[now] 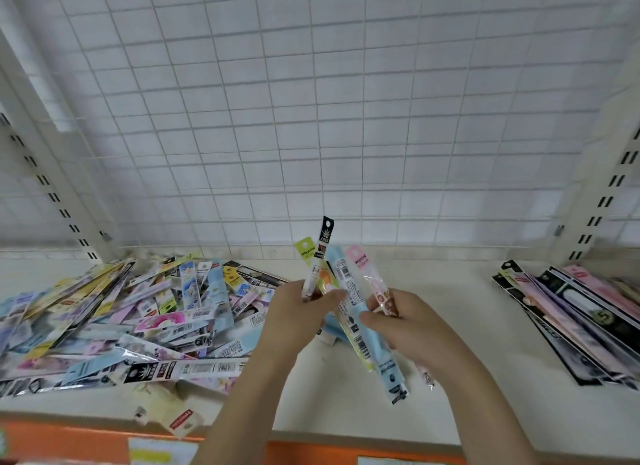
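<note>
In the head view, both hands met over the middle of the pale shelf (460, 298), and between them they held a bundle of packets (346, 281), long narrow sleeves fanned out like cards. The left hand (298, 308) was curled round the lower part of the fan's left side, thumb across the front, where the green-topped packet (304, 253) and the black-topped packet (327, 227) rose toward the far wire grid (311, 118). The right hand (405, 326) pinched the right side, its fingers wrapped over the pink packet (355, 256) and the blue packet (382, 367).

The long axes of the packets ran near to far, tilting slightly. Their hang-hole ends pointed far and up, and the tail of the blue one reached down past the right hand toward the near edge.

A loose heap of packets (131, 319) lay to the left, just beside the left forearm, with its pieces crossing at all angles. A neat stack (568, 315) lay well apart on the right, its packets side by side and parallel. The right hand was the nearer one to that stack. A packet headed there would probably travel rightward and need its long axis turned to match the stack's slant.
</note>
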`<action>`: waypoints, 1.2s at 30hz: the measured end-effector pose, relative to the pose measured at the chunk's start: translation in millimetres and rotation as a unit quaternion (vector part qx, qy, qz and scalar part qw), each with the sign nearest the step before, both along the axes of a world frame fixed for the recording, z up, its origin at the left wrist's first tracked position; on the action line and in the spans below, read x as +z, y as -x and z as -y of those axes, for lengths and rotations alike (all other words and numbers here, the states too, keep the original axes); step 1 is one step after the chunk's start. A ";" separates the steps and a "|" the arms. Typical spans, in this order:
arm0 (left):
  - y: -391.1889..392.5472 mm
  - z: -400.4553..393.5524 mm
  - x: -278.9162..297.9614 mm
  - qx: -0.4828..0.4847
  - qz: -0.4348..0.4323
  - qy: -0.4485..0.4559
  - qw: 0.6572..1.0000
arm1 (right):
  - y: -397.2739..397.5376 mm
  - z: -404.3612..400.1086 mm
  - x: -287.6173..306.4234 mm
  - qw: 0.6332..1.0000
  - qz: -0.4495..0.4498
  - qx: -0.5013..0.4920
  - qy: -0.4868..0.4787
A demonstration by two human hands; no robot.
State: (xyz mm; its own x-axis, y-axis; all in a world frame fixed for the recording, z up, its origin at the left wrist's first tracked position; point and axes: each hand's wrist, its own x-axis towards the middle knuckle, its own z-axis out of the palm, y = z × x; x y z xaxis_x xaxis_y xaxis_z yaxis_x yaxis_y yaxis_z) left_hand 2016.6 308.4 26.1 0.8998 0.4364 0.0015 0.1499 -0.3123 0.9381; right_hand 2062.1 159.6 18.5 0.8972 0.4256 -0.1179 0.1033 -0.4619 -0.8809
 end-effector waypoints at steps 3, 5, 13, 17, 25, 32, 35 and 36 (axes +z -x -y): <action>2.8 -6.2 0.2 0.045 -0.005 -0.005 0.999 | -0.9 2.5 -2.6 0.999 0.005 -0.029 0.013; 7.2 -12.8 2.5 0.082 0.011 -0.008 0.997 | -1.7 6.9 -2.2 0.999 0.015 -0.041 0.019; 30.0 -32.3 2.2 0.115 0.064 0.047 0.990 | 0.2 3.2 2.5 0.997 0.044 -0.058 -0.005; 38.8 -36.7 1.4 0.099 0.064 0.043 0.992 | 3.9 -5.4 7.3 0.995 0.082 -0.053 0.016; 58.7 -56.3 4.2 0.102 0.030 0.041 0.993 | 1.2 -18.2 -1.8 0.994 0.089 -0.031 0.059; 62.3 -66.6 14.8 0.079 0.028 0.185 0.979 | -6.8 -37.5 -10.5 0.988 0.087 0.012 0.127; 60.4 -66.7 15.1 0.084 0.004 0.127 0.988 | -8.4 -45.1 -9.8 0.987 0.074 0.032 0.139; 58.7 -68.0 14.4 0.086 -0.003 0.103 0.991 | -8.6 -47.4 -9.7 0.988 0.065 0.038 0.136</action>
State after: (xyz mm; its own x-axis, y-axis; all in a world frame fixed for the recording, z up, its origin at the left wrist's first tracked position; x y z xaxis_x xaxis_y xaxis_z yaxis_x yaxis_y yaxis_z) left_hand 1957.8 376.4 40.5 0.8123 0.5731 -0.1088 0.1896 -0.0831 0.9783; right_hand 2070.7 207.0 8.9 0.8794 0.4601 -0.1225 0.2506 -0.6660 -0.7026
